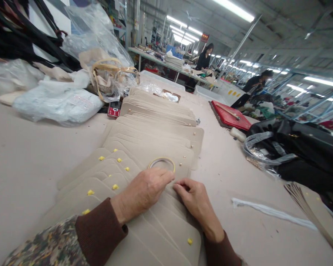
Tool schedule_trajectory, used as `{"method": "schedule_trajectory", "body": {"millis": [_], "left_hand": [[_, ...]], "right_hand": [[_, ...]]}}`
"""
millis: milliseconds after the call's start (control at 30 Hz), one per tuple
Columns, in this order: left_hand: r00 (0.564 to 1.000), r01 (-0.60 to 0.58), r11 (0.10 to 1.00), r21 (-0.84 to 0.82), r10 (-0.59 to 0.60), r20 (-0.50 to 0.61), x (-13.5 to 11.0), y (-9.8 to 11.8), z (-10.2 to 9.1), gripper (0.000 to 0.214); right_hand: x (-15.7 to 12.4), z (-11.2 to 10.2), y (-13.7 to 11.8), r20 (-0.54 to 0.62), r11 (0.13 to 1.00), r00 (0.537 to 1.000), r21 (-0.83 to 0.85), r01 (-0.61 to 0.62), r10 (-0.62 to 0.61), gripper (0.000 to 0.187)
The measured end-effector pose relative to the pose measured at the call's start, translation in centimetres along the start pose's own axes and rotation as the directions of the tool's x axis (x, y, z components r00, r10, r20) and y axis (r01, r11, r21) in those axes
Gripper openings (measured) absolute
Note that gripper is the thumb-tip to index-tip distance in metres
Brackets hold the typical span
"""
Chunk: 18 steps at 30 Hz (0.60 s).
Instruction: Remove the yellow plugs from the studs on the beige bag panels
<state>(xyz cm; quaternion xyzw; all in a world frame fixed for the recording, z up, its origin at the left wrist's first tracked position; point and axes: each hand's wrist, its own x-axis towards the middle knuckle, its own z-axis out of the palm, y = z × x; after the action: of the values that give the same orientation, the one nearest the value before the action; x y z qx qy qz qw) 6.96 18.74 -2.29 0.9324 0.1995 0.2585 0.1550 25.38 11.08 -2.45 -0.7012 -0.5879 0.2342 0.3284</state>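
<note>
Several beige leather panels (pixel 144 147) lie overlapped in a long row down the table, some with small yellow tabs (pixel 101 158) and brass studs. My left hand (pixel 143 192) rests knuckles-up on the near panels, fingers curled, its fingertips touching a roll of tape (pixel 161 163) that lies flat on a panel. My right hand (pixel 195 201) sits just to the right, fingers bent and pinched down on the edge of a panel. What the fingertips pinch is too small to see.
Plastic bags (pixel 58 103) and beige straps are piled at the far left, with a red phone (pixel 114 109) beside them. A red tray (pixel 229 115) and black bags (pixel 299 147) lie on the right. A white strip (pixel 269 210) and stacked panels (pixel 313 210) sit near right. Other people work at far tables.
</note>
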Motion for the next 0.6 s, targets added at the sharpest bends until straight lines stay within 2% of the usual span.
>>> {"method": "schedule_trajectory", "body": {"millis": [100, 200, 267, 367, 467, 600], "left_hand": [[0.997, -0.043, 0.996, -0.078, 0.038, -0.061, -0.1, 0.0, 0.1, 0.023], [0.997, -0.048, 0.994, -0.102, 0.041, -0.070, -0.2, 0.0, 0.0, 0.040], [0.996, -0.007, 0.996, -0.092, 0.000, -0.085, -0.1, -0.1, -0.1, 0.046], [0.987, 0.085, 0.996, -0.023, -0.087, -0.134, -0.1, -0.3, 0.0, 0.042], [0.984, 0.119, 0.993, 0.017, -0.116, -0.137, -0.2, -0.6, 0.2, 0.037], [0.987, 0.154, 0.987, 0.045, -0.151, -0.056, -0.4, -0.8, 0.6, 0.036]], "right_hand": [[0.0, 0.0, -0.2, -0.151, 0.985, 0.986, 0.152, 0.086, -0.063, 0.017], [0.1, 0.1, 0.0, -0.185, 0.976, 0.977, 0.173, 0.135, -0.103, 0.017], [0.1, 0.0, 0.3, -0.223, 0.983, 0.971, 0.138, 0.119, -0.086, 0.018], [0.1, -0.3, 1.1, -0.287, 0.991, 0.958, 0.119, 0.061, -0.024, 0.019], [-0.1, -0.5, 1.5, -0.247, 0.994, 0.969, 0.096, 0.046, -0.021, 0.014], [-0.4, -0.1, 1.3, -0.096, 0.979, 0.976, -0.081, 0.188, -0.196, 0.013]]}}
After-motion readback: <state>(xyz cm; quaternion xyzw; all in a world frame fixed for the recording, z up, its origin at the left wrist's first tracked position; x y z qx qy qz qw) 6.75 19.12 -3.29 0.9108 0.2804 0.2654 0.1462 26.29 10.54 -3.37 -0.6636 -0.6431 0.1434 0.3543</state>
